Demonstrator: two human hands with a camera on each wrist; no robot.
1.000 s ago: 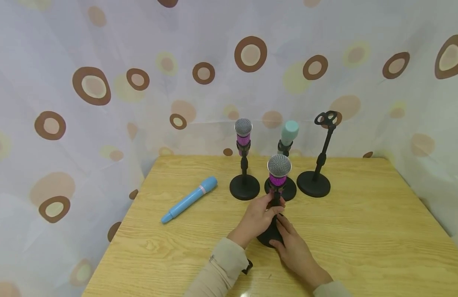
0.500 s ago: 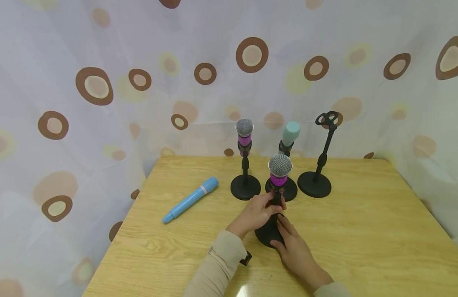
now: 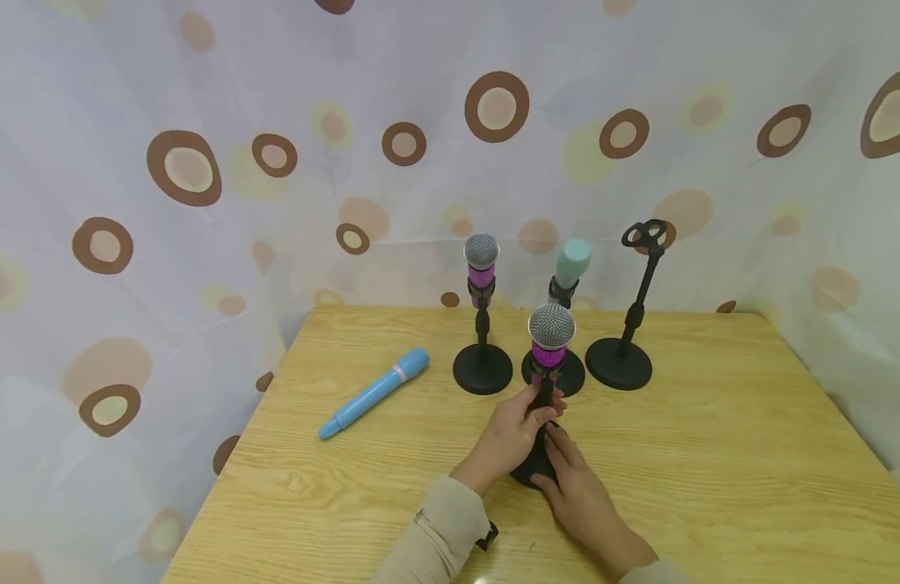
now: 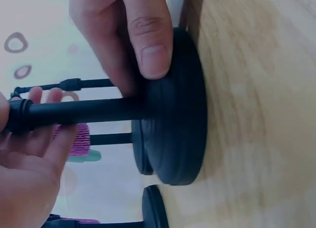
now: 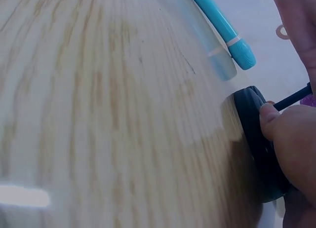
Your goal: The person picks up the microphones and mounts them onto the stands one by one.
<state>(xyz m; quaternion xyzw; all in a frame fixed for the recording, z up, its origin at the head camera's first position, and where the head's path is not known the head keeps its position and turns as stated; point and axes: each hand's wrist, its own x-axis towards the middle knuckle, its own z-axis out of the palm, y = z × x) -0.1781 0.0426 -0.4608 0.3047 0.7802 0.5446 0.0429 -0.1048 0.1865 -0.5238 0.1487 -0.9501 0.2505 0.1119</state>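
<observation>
In the head view my left hand [image 3: 504, 434] grips the upright pole of a black microphone stand, its fingers curled round it just under the clip. A microphone [image 3: 551, 328] with a silver mesh head and a glittery purple body sits in that clip. Lower down, my right hand [image 3: 585, 503] holds the stand's round base [image 4: 185, 114], thumb on the near side and fingers toward the pole. The left wrist view shows the pole [image 4: 84, 111] between the curled left fingers. In the right wrist view the right thumb [image 5: 268, 117] presses the base, close over the wooden table.
Behind stand a purple microphone on a stand [image 3: 482, 369], a mint-green microphone [image 3: 572, 261] on another, and a bare stand [image 3: 618, 363] at right. A light-blue microphone [image 3: 373, 395] lies at left on the wooden table [image 3: 749, 454]. A spotted curtain [image 3: 435, 195] hangs behind.
The held stand's base swings slightly left, then back right, between the hands. Both hands keep their hold in nearly the same place.
</observation>
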